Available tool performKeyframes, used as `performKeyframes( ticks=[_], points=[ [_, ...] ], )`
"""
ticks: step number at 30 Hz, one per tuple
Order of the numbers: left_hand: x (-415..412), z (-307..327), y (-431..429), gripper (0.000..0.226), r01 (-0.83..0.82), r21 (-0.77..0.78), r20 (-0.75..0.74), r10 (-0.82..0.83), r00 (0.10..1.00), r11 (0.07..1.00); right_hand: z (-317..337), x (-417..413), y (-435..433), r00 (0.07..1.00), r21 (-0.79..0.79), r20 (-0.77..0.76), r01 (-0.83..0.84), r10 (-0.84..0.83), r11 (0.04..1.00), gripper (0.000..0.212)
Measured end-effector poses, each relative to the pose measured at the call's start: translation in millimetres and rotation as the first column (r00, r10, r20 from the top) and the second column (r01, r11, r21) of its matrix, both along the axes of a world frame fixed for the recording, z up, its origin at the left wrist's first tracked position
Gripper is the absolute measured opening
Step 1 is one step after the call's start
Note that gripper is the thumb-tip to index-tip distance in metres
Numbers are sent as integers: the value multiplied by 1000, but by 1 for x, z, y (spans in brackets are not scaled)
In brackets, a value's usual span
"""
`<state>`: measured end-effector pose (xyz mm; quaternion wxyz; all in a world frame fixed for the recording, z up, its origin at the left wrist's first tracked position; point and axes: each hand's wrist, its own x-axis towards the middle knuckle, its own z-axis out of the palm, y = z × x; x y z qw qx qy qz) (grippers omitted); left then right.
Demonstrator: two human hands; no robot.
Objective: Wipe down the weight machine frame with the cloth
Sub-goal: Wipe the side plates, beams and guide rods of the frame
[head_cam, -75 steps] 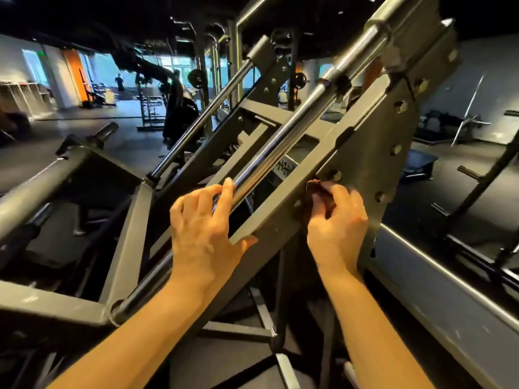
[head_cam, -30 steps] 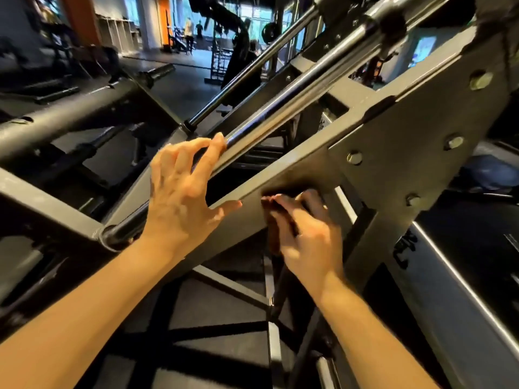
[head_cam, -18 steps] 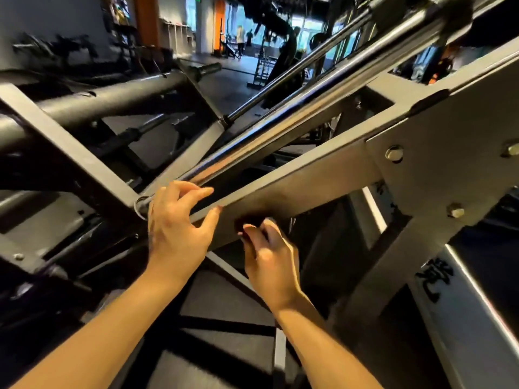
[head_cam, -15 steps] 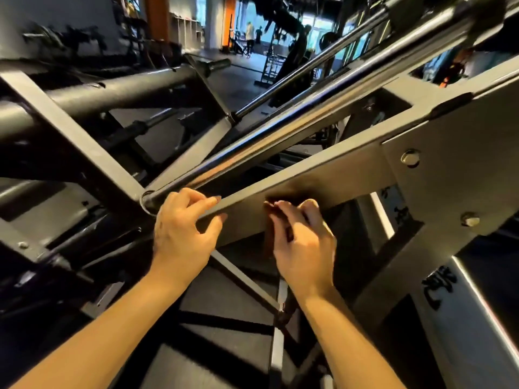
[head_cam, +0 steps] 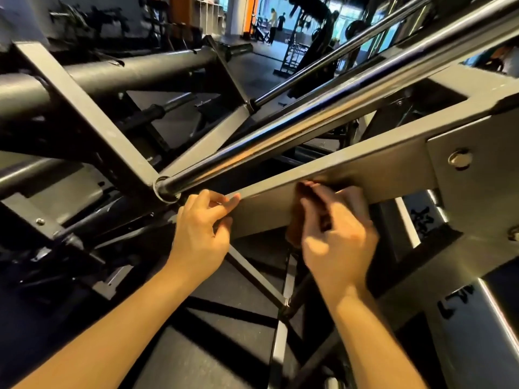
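Note:
The weight machine frame is a grey slanted steel beam [head_cam: 373, 167] that rises to the right into a bolted plate [head_cam: 477, 192]. A chrome guide rod [head_cam: 280, 136] runs just above it. My right hand [head_cam: 337, 240] presses a dark brown cloth [head_cam: 296, 220] against the beam's face, fingers curled over the cloth; most of the cloth is hidden under the hand. My left hand [head_cam: 202, 228] grips the beam's lower end near the rod's socket, thumb under the edge, fingers on top.
Black tubes and struts [head_cam: 112, 77] of the machine cross at the left. Dark rubber floor [head_cam: 224, 332] lies below between base bars. A second thin rod [head_cam: 323, 71] slants behind. People [head_cam: 276, 23] stand far back in the gym.
Both hands slid down along the slanted beam toward its lower end. My left hand left the chrome rod and now holds the beam's edge. The right hand keeps the cloth on the beam.

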<state>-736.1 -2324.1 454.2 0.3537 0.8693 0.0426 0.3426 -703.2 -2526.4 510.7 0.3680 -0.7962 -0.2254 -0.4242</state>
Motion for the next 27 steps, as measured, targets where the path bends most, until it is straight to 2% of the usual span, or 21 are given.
performKeyframes(
  ticks=[2, 4, 6, 8, 11, 14, 18, 21, 23, 27],
  points=[
    [1, -2, 0, 53, 2, -33, 0, -2, 1000, 999, 1, 6, -3, 996, 83, 76, -46, 39, 996, 22],
    [-1, -4, 0, 54, 15, -27, -1, -15, 1000, 1000, -24, 11, 17, 996, 3, 69, -59, 59, 998, 21],
    [0, -2, 5, 51, 50, -7, -5, -50, 999, 999, -48, 10, 47, 991, -156, -72, -122, 112, 980, 21],
    [0, 3, 13, 50, 108, -52, -58, -111, 992, 993, -60, 1, 65, 949, -231, -265, -233, 169, 945, 26],
    [-22, 5, 12, 45, 62, -141, -91, -75, 993, 988, -52, -8, 60, 877, -101, -443, -256, 187, 961, 21],
    [-57, 3, -7, 29, -39, -309, -29, 32, 999, 950, -35, -20, 39, 877, -29, -458, -179, 146, 983, 30],
    [-81, 6, -43, 26, 65, -459, -10, -78, 997, 886, -26, -40, 25, 690, 256, -615, -284, 383, 924, 37],
    [-86, 10, -53, 34, 89, -599, -28, -132, 991, 796, -26, -54, 21, 598, 393, -611, -341, 519, 854, 40],
    [-89, 17, -53, 30, 103, -665, -20, -156, 988, 740, -25, -59, 21, 548, 462, -585, -380, 597, 801, 39],
    [-91, 31, -50, 17, 130, -763, 10, -189, 982, 633, -21, -60, 23, 524, 468, -568, -429, 635, 773, 30]
  ],
)
